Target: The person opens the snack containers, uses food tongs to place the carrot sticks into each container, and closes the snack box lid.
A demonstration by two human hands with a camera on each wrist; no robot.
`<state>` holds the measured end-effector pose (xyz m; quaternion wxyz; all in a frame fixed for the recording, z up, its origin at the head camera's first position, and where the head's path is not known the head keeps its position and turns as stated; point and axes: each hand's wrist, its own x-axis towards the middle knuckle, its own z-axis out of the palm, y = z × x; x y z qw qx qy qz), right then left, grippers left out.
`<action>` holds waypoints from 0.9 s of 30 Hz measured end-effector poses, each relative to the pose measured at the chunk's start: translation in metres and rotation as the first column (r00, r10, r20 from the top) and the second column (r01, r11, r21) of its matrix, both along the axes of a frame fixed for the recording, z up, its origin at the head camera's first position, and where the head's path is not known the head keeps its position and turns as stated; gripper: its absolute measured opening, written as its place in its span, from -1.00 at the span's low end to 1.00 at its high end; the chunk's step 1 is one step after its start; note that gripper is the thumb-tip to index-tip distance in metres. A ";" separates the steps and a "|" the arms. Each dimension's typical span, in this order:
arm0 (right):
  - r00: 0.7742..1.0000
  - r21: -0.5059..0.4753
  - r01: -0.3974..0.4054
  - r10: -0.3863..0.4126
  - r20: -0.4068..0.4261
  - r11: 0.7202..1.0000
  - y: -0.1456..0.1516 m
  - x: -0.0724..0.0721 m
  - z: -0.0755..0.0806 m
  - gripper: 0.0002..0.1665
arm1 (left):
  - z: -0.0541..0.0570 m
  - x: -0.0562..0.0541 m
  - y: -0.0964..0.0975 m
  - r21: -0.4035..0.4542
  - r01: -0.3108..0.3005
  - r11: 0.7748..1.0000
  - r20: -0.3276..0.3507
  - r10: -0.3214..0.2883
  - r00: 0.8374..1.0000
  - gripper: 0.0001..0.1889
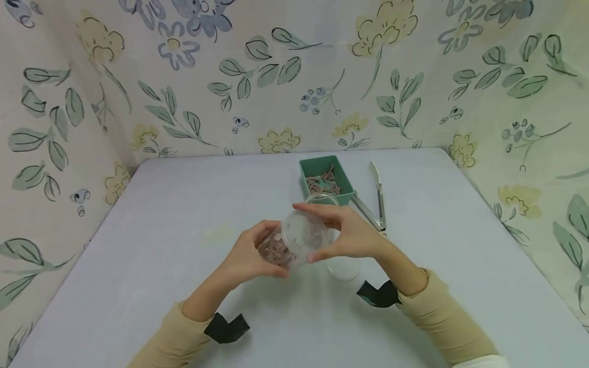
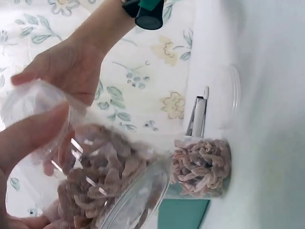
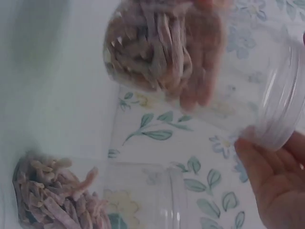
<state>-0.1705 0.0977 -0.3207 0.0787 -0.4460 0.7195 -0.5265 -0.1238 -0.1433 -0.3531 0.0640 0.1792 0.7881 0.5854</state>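
Observation:
A clear plastic jar (image 1: 277,250) with brownish dried strips inside is held tilted above the table. My left hand (image 1: 250,255) grips it round the body, fingers on one side and thumb on the other. At its top, my right hand (image 1: 352,232) holds the clear lid end (image 1: 303,235) between thumb and fingers. Through the wall in the right wrist view, the strips (image 3: 152,47) lie toward the bottom. A second clear jar (image 2: 200,167), part filled with similar strips, stands on the table behind the held one.
A green box (image 1: 342,176) with more strips sits at the back of the table. Metal tongs (image 1: 381,199) lie to its right. A round clear lid (image 1: 343,269) lies flat below my right hand. Floral cloth (image 1: 276,76) hangs behind the table.

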 end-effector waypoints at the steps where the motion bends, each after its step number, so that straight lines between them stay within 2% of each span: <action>1: 0.997 0.007 0.079 -0.079 0.011 0.997 -0.003 0.001 -0.002 -0.03 | -0.001 0.000 0.002 -0.030 -0.062 0.998 -0.053 0.061 0.997 -0.16; 2: 0.988 0.015 0.150 -0.150 0.021 0.989 -0.006 0.003 -0.003 -0.04 | -0.002 -0.001 0.003 -0.052 -0.122 0.991 -0.101 0.117 0.988 -0.14; 4: 0.965 0.039 0.256 -0.258 0.039 0.966 -0.011 0.005 -0.004 -0.03 | -0.004 -0.003 0.006 -0.098 -0.228 0.969 -0.196 0.206 0.959 -0.13; 5: 0.956 0.052 0.287 -0.290 0.044 0.956 -0.013 0.005 -0.004 -0.01 | -0.005 -0.004 0.006 -0.118 -0.267 0.956 -0.234 0.234 0.944 -0.12; 6: 0.952 0.058 0.298 -0.301 0.049 0.953 -0.013 0.005 -0.004 0.01 | -0.005 -0.005 0.005 -0.131 -0.284 0.950 -0.246 0.246 0.938 -0.12; 7: 0.953 0.066 0.296 -0.299 0.041 0.953 -0.013 0.005 -0.003 0.04 | -0.004 -0.006 0.003 -0.135 -0.278 0.951 -0.234 0.242 0.942 -0.13; 8: 0.957 0.073 0.284 -0.287 0.030 0.956 -0.012 0.004 -0.003 0.07 | -0.004 -0.007 0.001 -0.126 -0.249 0.960 -0.207 0.220 0.953 -0.14; 11: 0.977 0.068 0.209 -0.210 0.022 0.976 -0.009 0.001 -0.001 0.03 | 0.001 -0.009 -0.004 -0.081 -0.108 0.991 -0.076 0.102 0.992 -0.17; 13: 0.984 0.042 0.179 -0.179 -0.004 0.983 -0.009 0.001 -0.001 -0.01 | 0.001 -0.010 -0.005 -0.035 -0.023 0.999 -0.014 0.023 1.000 -0.18; 15: 0.982 -0.001 0.184 -0.183 -0.035 0.983 -0.012 0.002 -0.003 -0.07 | 0.000 -0.009 -0.004 -0.006 0.004 1.000 -0.002 -0.004 1.000 -0.19; 18: 0.968 -0.088 0.230 -0.237 -0.080 0.969 -0.020 0.004 -0.004 -0.14 | -0.004 -0.008 0.001 0.018 -0.031 0.999 -0.037 0.032 0.999 -0.22; 22: 0.950 -0.151 0.283 -0.299 -0.094 0.947 -0.030 0.005 -0.004 -0.19 | -0.009 -0.005 0.009 0.037 -0.121 0.992 -0.069 0.124 0.990 -0.25; 24: 0.935 -0.128 0.317 -0.332 -0.126 0.940 -0.034 0.003 -0.004 -0.19 | -0.010 -0.005 0.013 0.027 -0.159 0.987 -0.084 0.160 0.983 -0.25; 27: 0.905 -0.019 0.376 -0.372 -0.205 0.926 -0.041 -0.003 -0.002 -0.17 | -0.013 -0.010 0.014 0.001 -0.198 0.980 -0.089 0.197 0.976 -0.23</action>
